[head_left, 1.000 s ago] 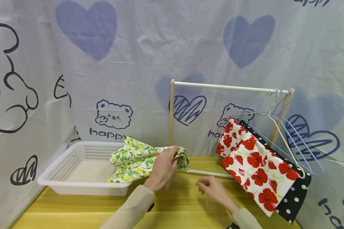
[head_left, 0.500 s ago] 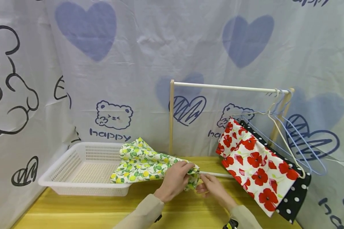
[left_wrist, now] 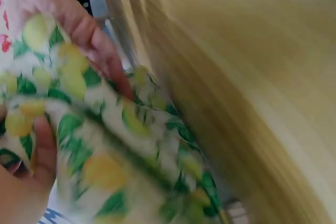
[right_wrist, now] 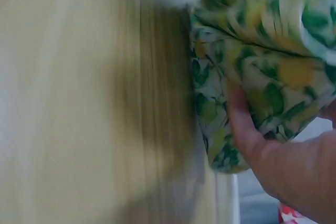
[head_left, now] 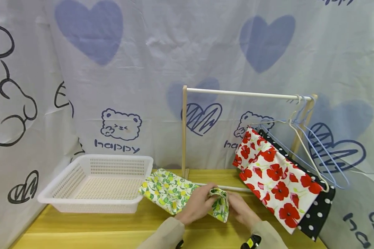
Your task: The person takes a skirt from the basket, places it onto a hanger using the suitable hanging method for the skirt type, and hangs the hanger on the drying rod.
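A white cloth printed with yellow lemons and green leaves (head_left: 169,190) stretches from the basket's right side to my two hands, above the wooden table. My left hand (head_left: 197,204) grips its bunched near end, the thumb pressed on the fabric in the left wrist view. On the other side of that end, my right hand (head_left: 239,209) holds the cloth. Its thumb (right_wrist: 244,124) lies along the print in the right wrist view, with the other fingers mostly hidden. The gathered end hangs in folds between both hands.
To the left stands a white perforated basket (head_left: 90,206). Behind my hands is a rack with a white rail (head_left: 237,92). Hangers (head_left: 310,152) at its right end carry a red poppy-print cloth (head_left: 280,190) and a black polka-dot cloth (head_left: 319,214).
My left hand has drawn the lemon-print cloth rightward and nearer, out of the basket. My right hand, free a second ago, has come to the cloth's end and now holds it.
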`<state>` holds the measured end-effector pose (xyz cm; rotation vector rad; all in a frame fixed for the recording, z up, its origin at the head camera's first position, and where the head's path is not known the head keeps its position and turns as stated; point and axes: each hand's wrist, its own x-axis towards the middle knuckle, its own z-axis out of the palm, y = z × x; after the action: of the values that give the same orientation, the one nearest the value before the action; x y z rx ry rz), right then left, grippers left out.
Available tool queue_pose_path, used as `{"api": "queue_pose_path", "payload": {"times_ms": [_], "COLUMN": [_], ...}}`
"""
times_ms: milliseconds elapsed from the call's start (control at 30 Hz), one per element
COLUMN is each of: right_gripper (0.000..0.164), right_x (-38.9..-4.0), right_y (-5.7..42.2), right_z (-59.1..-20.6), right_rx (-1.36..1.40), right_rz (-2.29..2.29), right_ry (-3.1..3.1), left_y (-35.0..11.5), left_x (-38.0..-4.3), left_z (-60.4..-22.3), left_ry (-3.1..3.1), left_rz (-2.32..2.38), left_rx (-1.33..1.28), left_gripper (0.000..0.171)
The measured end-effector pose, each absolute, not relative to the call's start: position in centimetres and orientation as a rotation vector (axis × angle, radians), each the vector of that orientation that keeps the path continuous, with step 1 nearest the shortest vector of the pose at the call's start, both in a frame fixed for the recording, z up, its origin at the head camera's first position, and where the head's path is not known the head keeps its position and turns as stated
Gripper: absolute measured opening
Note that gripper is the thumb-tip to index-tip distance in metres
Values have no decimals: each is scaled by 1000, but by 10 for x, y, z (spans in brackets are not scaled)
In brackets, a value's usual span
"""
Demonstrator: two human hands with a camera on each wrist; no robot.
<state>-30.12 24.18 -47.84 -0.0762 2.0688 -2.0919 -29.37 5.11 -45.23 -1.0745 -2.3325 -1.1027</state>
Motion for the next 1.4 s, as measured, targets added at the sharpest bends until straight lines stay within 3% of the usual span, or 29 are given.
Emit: {"api": "queue_pose_path", "payload": {"times_ms": [100,200,300,433,567,667,967,1400], "right_gripper": [40,45,42,38,43,51,80,54], "right_x": [-307,-314,-321,-330,-332,-329,-324,-315], "right_y": [243,244,245,248,256,265,277,283], "right_z": [-473,-468,-460,-457,-470,-483,-496,-499], "right_rx": [42,70,31,46,114,103,275,352], "right_rz": [-1985,-1909,-1896,-1858,-1744,-1670,-1534,-1474], "right_ry": [2371,2566,2689,2813,2815,2763,2602,2435], "left_y": [50,48,44,29,3,-18,-71,-92], "left_x": [-296,-297,-298,-304,-314,-321,-337,-342], "left_z": [-459,-466,-472,-478,-484,-487,-481,-481], "left_ry": [-2450,-2591,-2684,-2743,-2789,-2820,-2730,-2848], "left_rz": [-1277,-1258,-1161,-1043,-940,-884,-1055,-1106], "left_rx": [-1124,-1179,-1205,-1127,-970,-794,-136,20], "left_gripper": [23,40,51,41,23,21,66,79]}}
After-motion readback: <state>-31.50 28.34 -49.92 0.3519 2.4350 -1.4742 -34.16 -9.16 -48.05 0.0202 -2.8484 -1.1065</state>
